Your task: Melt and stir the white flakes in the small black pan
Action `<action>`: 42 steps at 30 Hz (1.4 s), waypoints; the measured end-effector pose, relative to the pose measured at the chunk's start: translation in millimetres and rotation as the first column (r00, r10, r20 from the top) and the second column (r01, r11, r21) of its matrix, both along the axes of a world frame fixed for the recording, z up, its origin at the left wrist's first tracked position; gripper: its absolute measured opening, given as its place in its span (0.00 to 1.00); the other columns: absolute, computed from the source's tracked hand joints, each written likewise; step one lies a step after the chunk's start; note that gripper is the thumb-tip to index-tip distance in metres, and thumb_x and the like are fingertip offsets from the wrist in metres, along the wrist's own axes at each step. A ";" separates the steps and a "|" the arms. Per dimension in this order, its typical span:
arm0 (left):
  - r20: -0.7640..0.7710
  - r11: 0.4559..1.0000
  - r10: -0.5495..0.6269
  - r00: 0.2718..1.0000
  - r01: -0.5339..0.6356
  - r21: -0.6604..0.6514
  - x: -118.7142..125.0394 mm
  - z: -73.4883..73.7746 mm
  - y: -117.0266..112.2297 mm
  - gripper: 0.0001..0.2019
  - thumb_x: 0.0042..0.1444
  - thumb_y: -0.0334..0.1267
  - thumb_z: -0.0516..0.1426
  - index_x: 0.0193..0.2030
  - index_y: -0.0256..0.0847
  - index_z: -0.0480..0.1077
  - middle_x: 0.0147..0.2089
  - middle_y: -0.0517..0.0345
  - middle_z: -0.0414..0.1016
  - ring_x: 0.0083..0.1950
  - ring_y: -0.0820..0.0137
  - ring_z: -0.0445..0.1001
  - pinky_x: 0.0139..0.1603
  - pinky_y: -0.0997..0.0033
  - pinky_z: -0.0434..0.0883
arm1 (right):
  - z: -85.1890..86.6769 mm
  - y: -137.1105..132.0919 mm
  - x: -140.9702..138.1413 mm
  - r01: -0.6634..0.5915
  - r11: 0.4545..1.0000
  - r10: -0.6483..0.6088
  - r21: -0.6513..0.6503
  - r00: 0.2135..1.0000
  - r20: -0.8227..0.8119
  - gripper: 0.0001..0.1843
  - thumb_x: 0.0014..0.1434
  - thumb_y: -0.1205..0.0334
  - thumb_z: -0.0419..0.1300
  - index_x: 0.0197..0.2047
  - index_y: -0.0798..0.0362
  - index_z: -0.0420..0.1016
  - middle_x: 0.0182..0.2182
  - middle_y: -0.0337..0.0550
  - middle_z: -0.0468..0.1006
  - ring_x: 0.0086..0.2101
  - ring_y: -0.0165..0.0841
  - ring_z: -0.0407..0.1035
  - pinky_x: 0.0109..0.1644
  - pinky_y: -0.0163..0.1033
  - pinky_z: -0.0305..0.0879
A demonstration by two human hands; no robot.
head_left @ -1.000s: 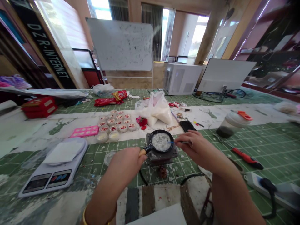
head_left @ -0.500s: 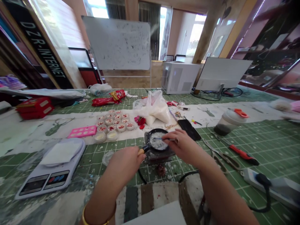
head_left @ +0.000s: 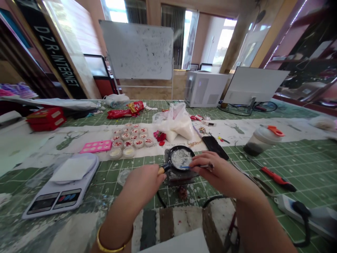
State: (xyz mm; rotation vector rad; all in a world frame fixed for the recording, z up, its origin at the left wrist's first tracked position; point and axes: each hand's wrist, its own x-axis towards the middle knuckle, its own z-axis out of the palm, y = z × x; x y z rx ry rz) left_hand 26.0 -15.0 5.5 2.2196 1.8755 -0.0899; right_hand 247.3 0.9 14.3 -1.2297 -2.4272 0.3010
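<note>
My left hand (head_left: 146,181) is wrapped round the wooden-ended handle of a small black frying pan (head_left: 170,164), which rests on a dark hot plate (head_left: 181,178). White flakes, partly melted by their look, lie in the pan. Between the fingers of my right hand (head_left: 214,168) is a thin blue stirring stick (head_left: 185,167), its tip down in the flakes near the pan's right side. Its exact kind is too small to make out. Behind the pan stands a clear plastic bag (head_left: 180,123) of white flakes, with a red flower (head_left: 160,136) beside it.
Several small cups (head_left: 134,135) with red bits stand left of the bag, near a pink mould (head_left: 96,146). A kitchen scale (head_left: 63,186) lies at left. To the right are a phone (head_left: 215,147), scissors (head_left: 259,181), a red-handled screwdriver (head_left: 277,178), a shaker bottle (head_left: 260,140) and a power strip (head_left: 288,207).
My right hand has drawn the stick from the pan's middle toward its near right side. My left hand keeps its hold on the handle. The whole view has shifted slightly.
</note>
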 end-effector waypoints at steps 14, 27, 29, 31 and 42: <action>0.000 1.000 0.001 1.000 -0.001 0.004 1.9 -0.3 -2.2 0.16 0.55 0.49 0.45 0.32 0.41 0.66 0.34 0.55 0.74 0.36 0.62 0.73 0.29 0.69 0.61 | -1.2 2.0 3.6 0.121 0.991 -0.123 0.059 0.992 0.033 0.12 0.59 0.61 0.49 0.40 0.50 0.72 0.39 0.43 0.76 0.44 0.36 0.66 0.56 0.52 0.49; -0.014 0.999 0.037 0.999 -0.036 0.014 5.2 2.6 -8.5 0.15 0.54 0.48 0.47 0.33 0.40 0.68 0.33 0.52 0.75 0.36 0.64 0.73 0.33 0.70 0.65 | -0.8 1.2 6.6 -0.006 1.000 0.007 -0.028 0.999 0.040 0.14 0.59 0.56 0.47 0.42 0.46 0.71 0.42 0.41 0.74 0.46 0.35 0.65 0.51 0.45 0.60; -0.012 0.998 0.052 0.999 -0.051 0.039 9.5 -0.5 -10.5 0.13 0.54 0.45 0.49 0.34 0.39 0.69 0.33 0.51 0.75 0.36 0.64 0.74 0.33 0.69 0.67 | -5.0 3.8 8.8 -0.008 1.000 0.008 0.000 0.999 0.037 0.15 0.59 0.55 0.47 0.42 0.46 0.72 0.41 0.42 0.75 0.45 0.37 0.66 0.52 0.48 0.60; -0.011 0.995 0.077 0.997 -0.076 0.063 12.8 -5.0 -11.6 0.13 0.53 0.45 0.50 0.34 0.38 0.69 0.33 0.49 0.75 0.35 0.63 0.74 0.32 0.68 0.68 | -10.7 8.1 11.3 0.110 0.989 -0.113 0.096 0.993 0.025 0.16 0.57 0.53 0.48 0.38 0.48 0.73 0.36 0.44 0.77 0.41 0.41 0.69 0.52 0.56 0.57; -0.001 0.994 0.057 0.998 -0.057 0.092 9.2 -4.8 -12.8 0.14 0.55 0.44 0.48 0.34 0.39 0.69 0.31 0.49 0.75 0.36 0.62 0.75 0.33 0.66 0.69 | -16.4 13.9 6.7 0.119 0.986 -0.122 0.113 0.992 0.023 0.15 0.57 0.53 0.50 0.38 0.48 0.74 0.36 0.44 0.77 0.40 0.42 0.69 0.49 0.55 0.60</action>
